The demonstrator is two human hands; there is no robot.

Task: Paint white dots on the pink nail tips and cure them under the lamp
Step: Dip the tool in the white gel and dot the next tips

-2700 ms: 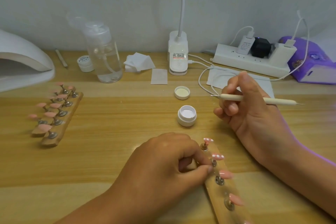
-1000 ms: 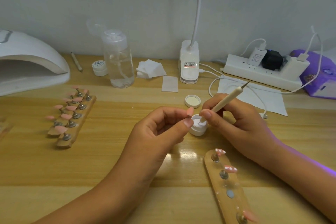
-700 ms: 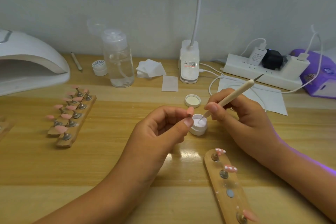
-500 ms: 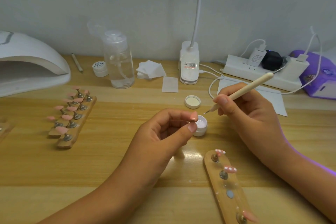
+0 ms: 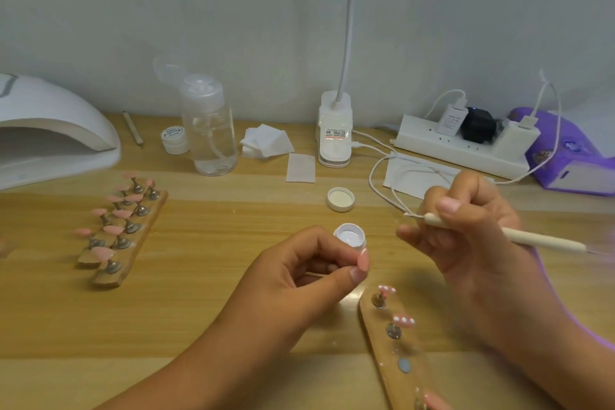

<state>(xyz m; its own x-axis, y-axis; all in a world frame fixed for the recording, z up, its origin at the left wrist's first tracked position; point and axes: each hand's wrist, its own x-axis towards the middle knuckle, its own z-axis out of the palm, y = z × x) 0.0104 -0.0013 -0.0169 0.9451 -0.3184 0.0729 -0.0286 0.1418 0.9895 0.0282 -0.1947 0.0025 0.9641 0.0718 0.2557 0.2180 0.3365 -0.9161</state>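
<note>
Head view: the left hand [image 5: 293, 280] pinches a pink nail tip [image 5: 363, 260] between thumb and forefinger, just in front of the open jar [image 5: 349, 236] of white paint on the table [image 5: 199, 293]. The right hand [image 5: 466, 243] grips a pen [image 5: 519, 236] held nearly level. Its fine point faces left, up and to the right of the jar and apart from the nail tip. The lid [image 5: 340, 199] lies upturned behind the jar.

Below the right hand a wooden holder [image 5: 387, 356] carries two dotted tips [image 5: 403, 320], then a bare mount, then a plain pink tip at the picture's bottom edge. To the left, two more holders [image 5: 141, 240] bear plain pink tips. The curing lamp [image 5: 50, 133] stands at the far left.

Along the wall are a bottle [image 5: 209, 130], a small pot [image 5: 174, 140], wipes [image 5: 266, 143], a desk lamp [image 5: 334, 130], a power strip [image 5: 459, 146] and a purple pack [image 5: 572, 156].
</note>
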